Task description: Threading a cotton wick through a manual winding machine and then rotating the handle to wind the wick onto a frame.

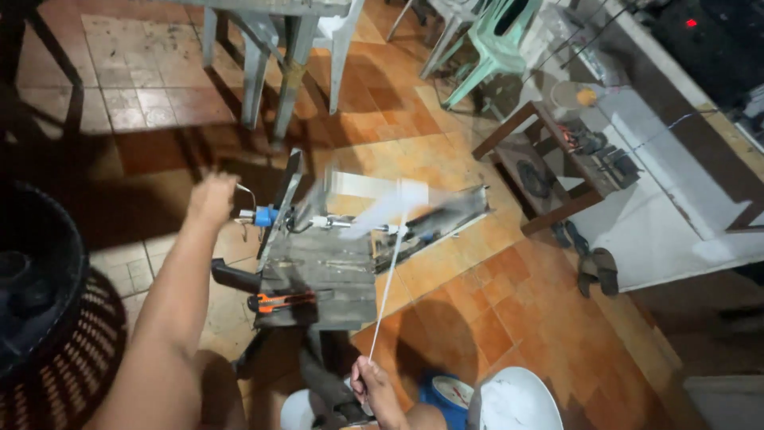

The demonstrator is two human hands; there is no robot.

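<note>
My left hand (210,199) is closed at the left end of a small bench-mounted metal machine (318,263), next to its blue fitting (266,215); what it grips is blurred. My right hand (371,384), low in the view, pinches the near end of a thin white strip (388,279). The strip runs up from my fingers to the machine's white tip (395,229). A pale sheet (390,205) above the tip is blurred by motion. An orange-handled cutter (280,301) lies on the grey metal plate.
Dark wicker basket (48,318) at left. Grey table legs (286,72) and a green plastic chair (493,48) behind. A wooden stool (557,167) with tools and sandals (597,271) at right. White bucket (517,402) and blue object (446,392) by my knees.
</note>
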